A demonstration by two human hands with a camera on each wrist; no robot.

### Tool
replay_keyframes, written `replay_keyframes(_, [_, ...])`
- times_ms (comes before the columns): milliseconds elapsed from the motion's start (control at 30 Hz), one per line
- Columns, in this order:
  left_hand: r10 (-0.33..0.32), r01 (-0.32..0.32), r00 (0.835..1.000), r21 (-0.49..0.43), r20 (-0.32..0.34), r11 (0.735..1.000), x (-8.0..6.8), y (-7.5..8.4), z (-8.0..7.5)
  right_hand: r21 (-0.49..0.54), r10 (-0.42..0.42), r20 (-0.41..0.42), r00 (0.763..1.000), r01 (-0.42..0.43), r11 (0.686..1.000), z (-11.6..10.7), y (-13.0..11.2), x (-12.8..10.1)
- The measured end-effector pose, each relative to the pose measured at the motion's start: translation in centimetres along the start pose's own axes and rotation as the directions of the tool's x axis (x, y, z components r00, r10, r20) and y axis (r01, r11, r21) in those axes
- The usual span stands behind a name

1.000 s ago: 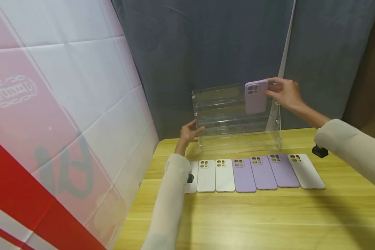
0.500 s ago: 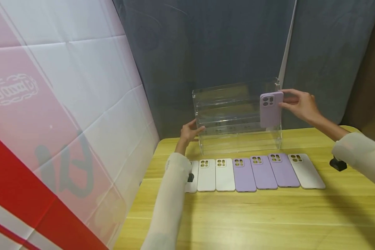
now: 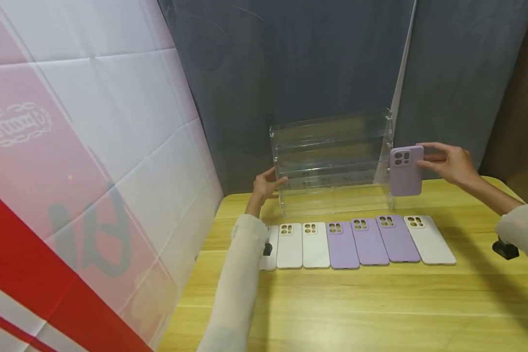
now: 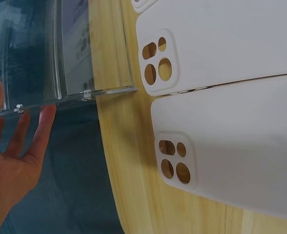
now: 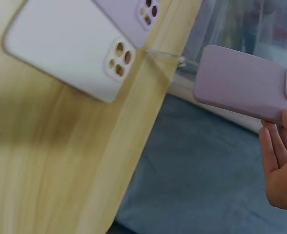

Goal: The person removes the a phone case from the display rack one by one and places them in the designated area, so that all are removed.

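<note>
My right hand (image 3: 446, 161) pinches a purple phone case (image 3: 406, 170) by its upper edge and holds it upright in the air, just off the right end of a clear acrylic tiered stand (image 3: 332, 164). The same purple phone case (image 5: 243, 85) shows in the right wrist view, with my right hand's fingertips (image 5: 280, 151) on its camera end. My left hand (image 3: 267, 185) rests with straight fingers against the stand's left side wall (image 4: 33, 92). The stand's shelves hold nothing.
A row of phone cases lies flat on the wooden table (image 3: 356, 303) in front of the stand: white cases (image 3: 302, 245) at the left, three purple cases (image 3: 369, 240), and one white case (image 3: 430, 239) at the right. A grey curtain hangs behind; a pink-white banner stands left.
My right hand has carried the purple case from in front of the stand's top shelf rightward and downward, past the stand's right end. The left hand has stayed on the stand.
</note>
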State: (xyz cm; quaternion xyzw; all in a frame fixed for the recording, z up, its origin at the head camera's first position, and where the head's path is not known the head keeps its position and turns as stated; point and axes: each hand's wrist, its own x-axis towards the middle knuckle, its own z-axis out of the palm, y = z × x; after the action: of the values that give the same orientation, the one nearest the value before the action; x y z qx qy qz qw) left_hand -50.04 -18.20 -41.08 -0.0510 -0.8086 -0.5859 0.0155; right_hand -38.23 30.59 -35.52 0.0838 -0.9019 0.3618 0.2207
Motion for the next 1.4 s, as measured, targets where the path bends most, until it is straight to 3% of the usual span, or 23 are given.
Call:
replay_keyframes(200, [-0.017, 0.017, 1.0, -0.007, 0.0, 1.0, 0.0, 0.0, -0.1, -0.03, 0.013, 0.013, 1.0, -0.013, 0.999, -0.6, 1.8, -1.2])
replay_keyframes(633, [-0.023, 0.023, 1.0, 0.005, -0.002, 1.0, 0.1, 0.0, 0.2, -0.065, 0.123, 0.071, 0.99, -0.119, 0.991, -2.7, 5.2, -3.5])
replay_keyframes(933, [-0.006, 0.006, 1.0, -0.001, -0.012, 1.0, 0.0, 0.1, 0.1, -0.093, 0.228, 0.12, 0.966, -0.218, 0.972, -3.5, 7.3, -4.6])
replay_keyframes(1200, [-0.013, 0.013, 1.0, 0.0, -0.014, 1.0, -0.2, 0.1, 0.0, -0.098, 0.236, 0.161, 0.958, -0.222, 0.97, -3.8, 7.9, -5.0])
replay_keyframes(1400, [-0.004, 0.004, 1.0, 0.018, -0.026, 1.0, -0.4, 0.2, 0.0, -0.033, 0.262, 0.237, 0.935, -0.262, 0.965, -3.5, 8.4, -5.2])
